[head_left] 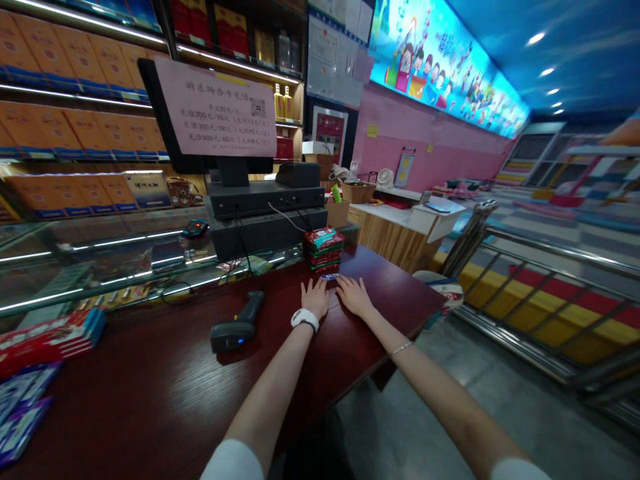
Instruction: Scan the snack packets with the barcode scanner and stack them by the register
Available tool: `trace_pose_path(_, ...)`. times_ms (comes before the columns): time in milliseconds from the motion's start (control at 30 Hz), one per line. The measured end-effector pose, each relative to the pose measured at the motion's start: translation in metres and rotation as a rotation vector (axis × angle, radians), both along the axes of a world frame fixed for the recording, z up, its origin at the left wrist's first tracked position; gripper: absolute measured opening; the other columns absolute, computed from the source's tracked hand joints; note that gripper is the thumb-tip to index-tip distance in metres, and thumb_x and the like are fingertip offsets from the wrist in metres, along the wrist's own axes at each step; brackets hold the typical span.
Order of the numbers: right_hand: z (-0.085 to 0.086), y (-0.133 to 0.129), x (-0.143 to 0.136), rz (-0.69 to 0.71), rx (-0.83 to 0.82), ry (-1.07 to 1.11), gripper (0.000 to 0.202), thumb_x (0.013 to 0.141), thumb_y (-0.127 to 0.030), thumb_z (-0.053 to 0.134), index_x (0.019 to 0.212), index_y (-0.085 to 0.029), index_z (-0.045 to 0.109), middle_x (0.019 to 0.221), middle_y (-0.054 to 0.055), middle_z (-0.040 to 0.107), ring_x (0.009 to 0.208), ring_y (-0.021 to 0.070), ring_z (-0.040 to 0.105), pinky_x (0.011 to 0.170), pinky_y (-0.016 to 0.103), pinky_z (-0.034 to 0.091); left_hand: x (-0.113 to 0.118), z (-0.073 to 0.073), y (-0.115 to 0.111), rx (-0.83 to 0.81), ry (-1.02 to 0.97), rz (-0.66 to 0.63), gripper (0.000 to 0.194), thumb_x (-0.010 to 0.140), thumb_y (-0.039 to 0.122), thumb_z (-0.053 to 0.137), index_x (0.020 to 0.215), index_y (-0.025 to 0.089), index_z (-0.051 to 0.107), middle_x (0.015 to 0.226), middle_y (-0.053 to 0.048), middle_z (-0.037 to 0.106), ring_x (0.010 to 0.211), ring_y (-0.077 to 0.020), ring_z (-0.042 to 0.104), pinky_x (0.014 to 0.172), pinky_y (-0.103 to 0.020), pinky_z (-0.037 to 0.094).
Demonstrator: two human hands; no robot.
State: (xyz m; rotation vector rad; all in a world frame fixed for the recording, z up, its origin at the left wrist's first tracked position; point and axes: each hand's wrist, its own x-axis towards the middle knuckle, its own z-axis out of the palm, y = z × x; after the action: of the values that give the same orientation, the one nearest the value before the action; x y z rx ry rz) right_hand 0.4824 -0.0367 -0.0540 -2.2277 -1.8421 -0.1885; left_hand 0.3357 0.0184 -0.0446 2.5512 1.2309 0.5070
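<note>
Both of my arms reach forward over the dark red-brown table [190,380]. My left hand [315,299] rests low over the tabletop, fingers apart, with a white watch [304,321] on its wrist. To its right, my right hand [354,297] also has its fingers spread. A small blue-purple packet [330,277] lies between the fingertips of the two hands; whether they touch it I cannot tell. Just behind it stands a stack of red and green packets [324,248]. A black barcode scanner [237,327] lies to the left of my left hand.
Red packs [47,343] and purple packs [23,407] lie at the table's left. Behind stand a glass display counter [125,257] and a monitor [215,113] with a paper notice. A metal railing [540,313] runs along the right, beyond the table's edge.
</note>
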Motion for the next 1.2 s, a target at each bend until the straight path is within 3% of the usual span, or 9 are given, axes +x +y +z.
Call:
trace_pose_path(200,-0.009,0.018,0.023,-0.032,-0.066,0.090,0.050,0.099,-0.045,0.031,0.148,-0.036,0.036,0.159,0.004,0.031,0.142,0.0354,0.034,0.111,0.069,0.023,0.006,0.001,0.003,0.001,0.021,-0.018,0.051,0.095,0.030,0.034,0.145,0.027,0.043,0.153,0.000,0.042,0.144,-0.0288,0.031,0.121,-0.056,0.015)
trace_pose_path(400,-0.006,0.032,0.027,-0.001,-0.123,0.125,0.049,0.099,-0.047,0.031,0.147,-0.037,0.039,0.161,-0.002,0.026,0.145,0.0388,0.027,0.113,0.070,0.019,0.006,0.005,0.005,-0.022,0.049,0.003,0.052,0.096,0.034,0.033,0.146,0.026,0.041,0.155,0.000,0.038,0.146,-0.0288,0.028,0.121,-0.056,0.014)
trace_pose_path(600,-0.004,0.035,0.026,-0.005,-0.126,0.136,0.055,0.098,-0.048,0.034,0.152,-0.038,0.027,0.161,-0.002,0.024,0.146,0.0387,0.023,0.115,0.068,0.017,0.007,-0.001,0.007,-0.022,0.043,-0.004,0.053,0.096,0.036,0.031,0.148,0.026,0.039,0.155,-0.001,0.038,0.147,-0.0283,0.027,0.121,-0.057,0.012)
trace_pose_path(700,-0.003,0.032,0.023,-0.011,-0.104,0.111,0.055,0.098,-0.050,0.035,0.151,-0.039,0.029,0.161,-0.003,0.024,0.146,0.0385,0.024,0.115,0.066,0.019,0.009,-0.004,0.008,-0.009,0.045,-0.007,0.053,0.096,0.035,0.030,0.148,0.027,0.038,0.156,-0.001,0.036,0.147,-0.0284,0.027,0.121,-0.057,0.012)
trace_pose_path(833,0.001,0.026,0.019,0.007,0.020,0.032,0.055,0.099,-0.046,0.033,0.152,-0.032,0.030,0.160,-0.001,0.026,0.147,0.0340,0.025,0.117,0.059,0.024,0.007,-0.002,0.004,0.036,0.088,0.030,0.054,0.096,0.036,0.030,0.148,0.022,0.039,0.156,-0.004,0.037,0.146,-0.0288,0.028,0.122,-0.054,0.012)
trace_pose_path(1033,0.008,0.018,0.010,0.034,0.087,-0.066,0.053,0.098,-0.038,0.037,0.150,-0.028,0.036,0.157,0.001,0.034,0.146,0.0299,0.027,0.118,0.054,0.024,-0.018,0.013,-0.010,0.158,0.125,0.038,0.055,0.096,0.037,0.033,0.148,0.018,0.039,0.157,-0.006,0.035,0.147,-0.0286,0.025,0.123,-0.054,0.012)
trace_pose_path(1200,0.015,0.012,-0.020,0.121,0.145,-0.063,0.053,0.098,-0.039,0.036,0.149,-0.026,0.038,0.156,0.003,0.035,0.146,0.0304,0.028,0.118,0.054,0.025,-0.052,0.037,-0.025,0.299,0.078,0.044,0.054,0.096,0.037,0.036,0.146,0.016,0.042,0.157,-0.007,0.035,0.148,-0.0290,0.024,0.123,-0.054,0.013)
